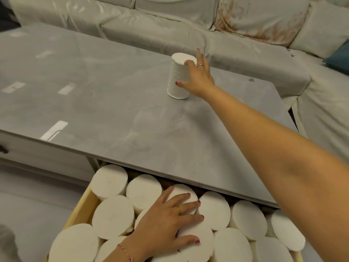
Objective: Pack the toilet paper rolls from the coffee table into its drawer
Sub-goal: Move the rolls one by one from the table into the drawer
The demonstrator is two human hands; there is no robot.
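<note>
One white toilet paper roll (pixel 177 78) stands upright, slightly tilted, on the grey coffee table (pixel 94 95) near its far edge. My right hand (pixel 198 76) reaches across the table and wraps the roll's right side, thumb on its front and fingers over its top and back. Below the table's near edge the wooden drawer (pixel 83 207) is pulled out and packed with several white rolls (pixel 113 218) standing on end. My left hand (pixel 170 222) lies flat on top of the packed rolls, fingers spread.
A pale sofa (pixel 188 25) with cushions runs behind and to the right of the table, with a teal cushion (pixel 340 57) at the right edge. A shut drawer front with a dark handle (pixel 3 149) is at the left. Pale floor lies left of the open drawer.
</note>
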